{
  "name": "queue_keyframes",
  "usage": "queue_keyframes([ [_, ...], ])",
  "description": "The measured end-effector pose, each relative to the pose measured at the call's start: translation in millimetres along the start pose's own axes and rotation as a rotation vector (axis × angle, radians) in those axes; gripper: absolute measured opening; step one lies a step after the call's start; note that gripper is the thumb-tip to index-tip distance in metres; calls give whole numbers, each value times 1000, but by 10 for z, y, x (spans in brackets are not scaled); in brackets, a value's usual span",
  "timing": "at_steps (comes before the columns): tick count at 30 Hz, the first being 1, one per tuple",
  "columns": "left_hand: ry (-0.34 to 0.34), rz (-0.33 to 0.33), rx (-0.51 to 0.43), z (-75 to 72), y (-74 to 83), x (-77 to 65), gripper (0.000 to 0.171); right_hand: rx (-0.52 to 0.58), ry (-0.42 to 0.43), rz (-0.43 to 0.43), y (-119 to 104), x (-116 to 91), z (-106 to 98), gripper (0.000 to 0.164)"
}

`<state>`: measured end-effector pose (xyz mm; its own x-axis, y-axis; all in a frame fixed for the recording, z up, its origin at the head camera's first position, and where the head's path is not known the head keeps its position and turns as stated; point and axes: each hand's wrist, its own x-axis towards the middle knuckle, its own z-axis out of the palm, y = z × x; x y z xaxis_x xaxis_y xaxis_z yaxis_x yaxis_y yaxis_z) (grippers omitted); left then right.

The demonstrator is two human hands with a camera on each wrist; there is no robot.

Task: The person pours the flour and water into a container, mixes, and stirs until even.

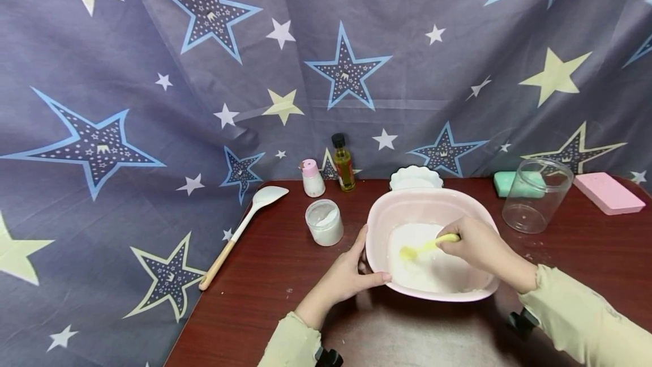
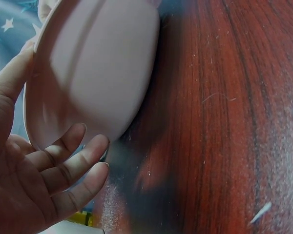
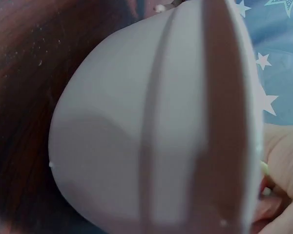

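Note:
A pale pink basin (image 1: pixel 377 225) with white liquid (image 1: pixel 407 282) in it stands on the table before me. My left hand (image 1: pixel 346 273) holds its left side, thumb at the rim and fingers along the outer wall. In the left wrist view the left hand (image 2: pixel 34 165) lies against the basin's outer wall (image 2: pixel 107 63). Over the basin, my right hand (image 1: pixel 476 247) grips the handle of a yellow spoon (image 1: pixel 430 245), its head down at the white liquid. The right wrist view shows mostly the basin's outside (image 3: pixel 112 126), which hides much of the right hand (image 3: pixel 285 170).
Left of the basin stand an open jar of white powder (image 1: pixel 326 228), a pink-capped shaker (image 1: pixel 312 178) and an oil bottle (image 1: pixel 343 163). A long spatula (image 1: pixel 244 231) lies farther left. Behind is a scalloped white dish (image 1: pixel 416 177); rightward, a clear container (image 1: pixel 532 203), green sponge (image 1: pixel 504 184) and pink sponge (image 1: pixel 608 192).

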<state>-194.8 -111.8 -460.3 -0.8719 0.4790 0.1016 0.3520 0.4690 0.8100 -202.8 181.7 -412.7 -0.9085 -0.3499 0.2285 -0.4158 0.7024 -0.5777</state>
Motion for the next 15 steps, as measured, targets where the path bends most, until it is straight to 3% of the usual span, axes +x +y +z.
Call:
queue_keyframes([
  [10, 3, -17, -4, 5, 8, 1, 108, -155, 119, 28, 114, 69, -90, 6],
  [15, 0, -22, -5, 0, 8, 2, 108, -223, 133, 48, 177, 74, -159, 7],
])
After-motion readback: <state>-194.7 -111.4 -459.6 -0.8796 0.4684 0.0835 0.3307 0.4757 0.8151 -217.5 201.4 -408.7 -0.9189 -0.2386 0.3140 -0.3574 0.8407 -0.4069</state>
